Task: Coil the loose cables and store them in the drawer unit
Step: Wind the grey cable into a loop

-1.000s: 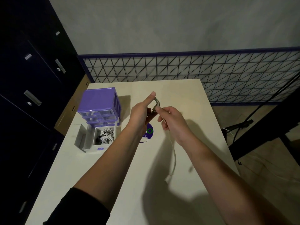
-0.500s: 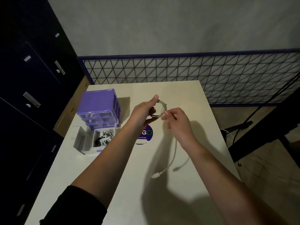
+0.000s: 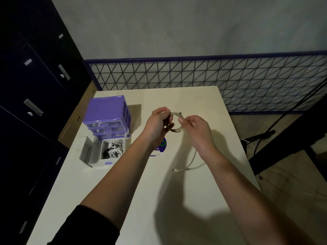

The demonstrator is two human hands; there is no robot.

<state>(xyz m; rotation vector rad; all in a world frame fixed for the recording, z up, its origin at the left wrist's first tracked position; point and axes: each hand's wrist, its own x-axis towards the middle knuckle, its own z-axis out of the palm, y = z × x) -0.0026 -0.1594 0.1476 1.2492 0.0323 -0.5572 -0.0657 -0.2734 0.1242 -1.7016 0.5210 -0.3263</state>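
Observation:
Above the table's middle, my left hand (image 3: 158,123) grips a small coil of white cable (image 3: 177,130). My right hand (image 3: 193,126) pinches the same cable at the coil's right side. The loose tail of the cable hangs below my right wrist and ends in a plug (image 3: 175,169) lying on the table. A purple drawer unit (image 3: 107,114) stands at the left. Its bottom drawer (image 3: 93,156) is pulled out and holds several coiled white and black cables (image 3: 114,150).
The white table (image 3: 177,200) has a round purple sticker (image 3: 160,146) under my left wrist. Dark filing cabinets (image 3: 31,85) stand at the left, a wire mesh fence (image 3: 212,76) behind the table, and a dark stand with cables on the floor at the right.
My right hand has laid another turn onto the coil, and the loop is wider. The hanging tail is shorter and its plug has slid toward my right hand.

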